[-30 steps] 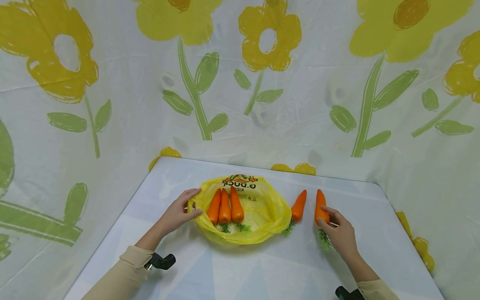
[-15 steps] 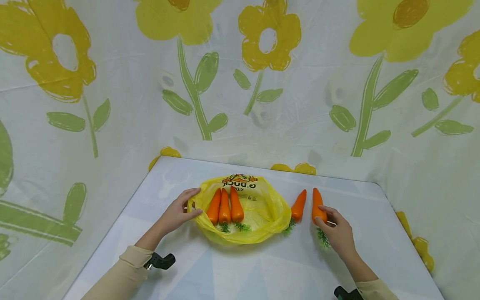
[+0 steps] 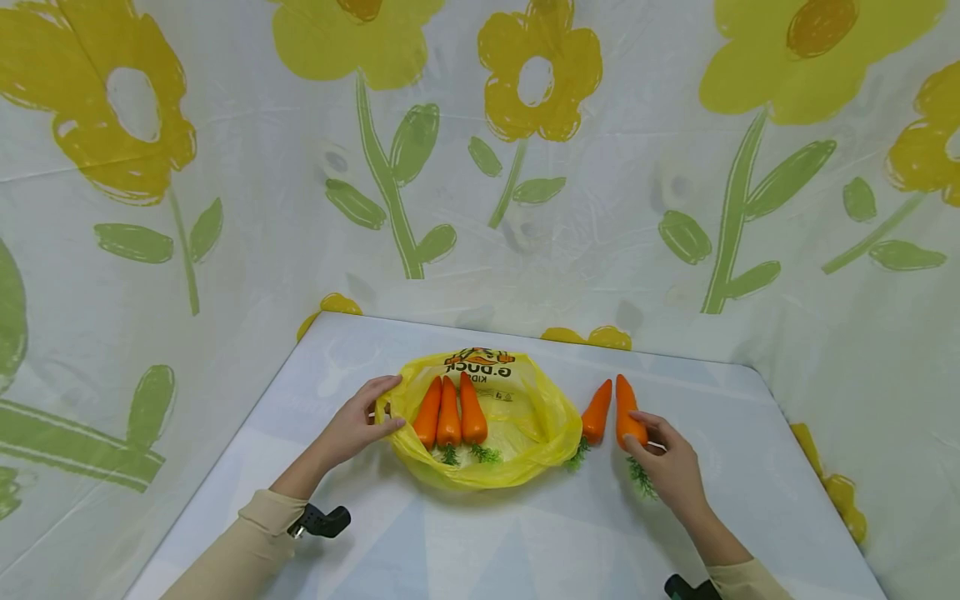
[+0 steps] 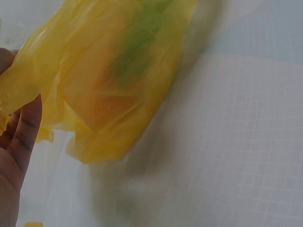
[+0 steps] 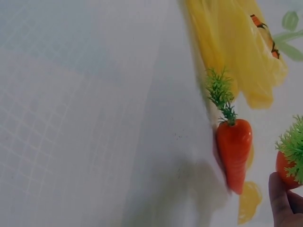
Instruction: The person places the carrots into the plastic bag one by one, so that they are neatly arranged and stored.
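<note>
A yellow plastic bag (image 3: 551, 421) lies with its mouth spread, printed with a duck logo. Inside it, side by side, are three orange toy carrots (image 3: 449, 417) with green tops. My left hand (image 3: 358, 423) holds the bag's left edge; in the left wrist view its fingers (image 4: 29, 123) are partly behind the yellow film. Just right of the bag another carrot (image 3: 597, 414) lies on the table, its leafy top beside the bag's rim. Close to its right, my right hand (image 3: 673, 467) pinches a carrot (image 3: 627, 406) near its thick end, the tip pointing away from me.
The white table (image 3: 585, 533) has a pale blue pattern, and its rounded far corner is at the right. Behind and beside it hangs a curtain (image 3: 622, 208) printed with yellow flowers. Black wrist mounts (image 3: 321, 522) sit on both forearms.
My right hand has shifted a little to the left with its carrot, closing the gap to the carrot beside the bag. The left hand and bag have stayed still.
</note>
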A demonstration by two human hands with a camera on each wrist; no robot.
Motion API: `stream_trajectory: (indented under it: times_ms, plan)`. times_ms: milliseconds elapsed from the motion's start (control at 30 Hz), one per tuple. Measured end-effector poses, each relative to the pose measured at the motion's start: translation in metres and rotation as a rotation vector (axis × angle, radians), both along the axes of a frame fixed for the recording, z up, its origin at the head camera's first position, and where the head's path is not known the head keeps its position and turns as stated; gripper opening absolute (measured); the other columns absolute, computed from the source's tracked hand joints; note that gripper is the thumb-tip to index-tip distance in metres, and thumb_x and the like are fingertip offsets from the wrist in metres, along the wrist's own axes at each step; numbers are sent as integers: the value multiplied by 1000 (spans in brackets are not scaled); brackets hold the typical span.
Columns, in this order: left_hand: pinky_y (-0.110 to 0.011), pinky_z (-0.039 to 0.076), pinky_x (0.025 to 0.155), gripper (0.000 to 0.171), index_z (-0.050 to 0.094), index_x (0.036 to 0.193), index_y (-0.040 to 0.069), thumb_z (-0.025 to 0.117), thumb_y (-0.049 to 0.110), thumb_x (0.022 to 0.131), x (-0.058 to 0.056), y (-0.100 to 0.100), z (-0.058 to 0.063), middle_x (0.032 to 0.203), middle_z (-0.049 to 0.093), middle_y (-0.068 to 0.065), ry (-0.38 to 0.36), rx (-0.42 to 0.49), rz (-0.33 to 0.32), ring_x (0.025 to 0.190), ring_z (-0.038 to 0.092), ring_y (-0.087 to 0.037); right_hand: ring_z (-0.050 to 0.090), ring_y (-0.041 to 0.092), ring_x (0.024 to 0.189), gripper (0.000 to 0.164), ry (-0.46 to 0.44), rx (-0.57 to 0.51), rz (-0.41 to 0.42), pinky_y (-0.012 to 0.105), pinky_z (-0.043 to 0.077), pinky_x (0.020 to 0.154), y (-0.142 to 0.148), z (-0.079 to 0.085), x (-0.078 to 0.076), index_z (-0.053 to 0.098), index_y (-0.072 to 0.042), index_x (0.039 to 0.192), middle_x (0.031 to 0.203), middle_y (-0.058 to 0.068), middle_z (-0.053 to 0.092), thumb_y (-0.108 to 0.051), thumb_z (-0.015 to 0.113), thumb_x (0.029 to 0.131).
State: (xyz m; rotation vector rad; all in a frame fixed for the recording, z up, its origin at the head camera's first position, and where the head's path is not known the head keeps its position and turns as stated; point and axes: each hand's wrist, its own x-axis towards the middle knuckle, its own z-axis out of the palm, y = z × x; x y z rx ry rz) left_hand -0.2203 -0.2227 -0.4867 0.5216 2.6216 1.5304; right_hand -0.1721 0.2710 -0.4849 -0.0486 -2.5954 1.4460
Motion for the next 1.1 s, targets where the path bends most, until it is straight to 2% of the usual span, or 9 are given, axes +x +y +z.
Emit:
stream_trajectory:
  times_ms: [433, 700, 900, 1100]
  plan:
    - [-50, 50, 103, 74, 41, 154, 4, 77, 22, 92, -1, 1, -1, 157, 36, -20, -10, 10, 0, 135, 46, -44, 63, 3, 96, 42, 26, -46, 67, 14, 56, 77, -8, 2, 4, 62, -5, 136, 126, 19, 63, -19, 71, 97]
    - [-48, 51, 102, 72, 41, 154, 2, 75, 21, 93, 0, 1, 1, 156, 36, -22, 6, 5, -4, 135, 46, -44, 62, 3, 97, 42, 54, -40, 91, 13, 56, 77, -11, 0, 2, 62, -4, 135, 129, 18, 63, -14, 72, 96]
    - [-48, 52, 101, 71, 41, 154, 1, 75, 19, 93, -1, 0, 1, 156, 35, -22, 12, 13, -15, 134, 47, -45, 61, 3, 99, 40, 60, 0, 112, 12, 55, 78, -16, 3, 1, 60, 1, 135, 133, 23, 59, -8, 69, 97]
    - [-47, 52, 102, 73, 41, 154, 3, 76, 18, 92, -2, 2, 1, 156, 35, -20, -10, 10, 2, 135, 47, -44, 62, 3, 99, 40, 89, -81, 161, 14, 56, 79, -18, 4, 4, 62, -3, 134, 134, 18, 60, -8, 71, 96]
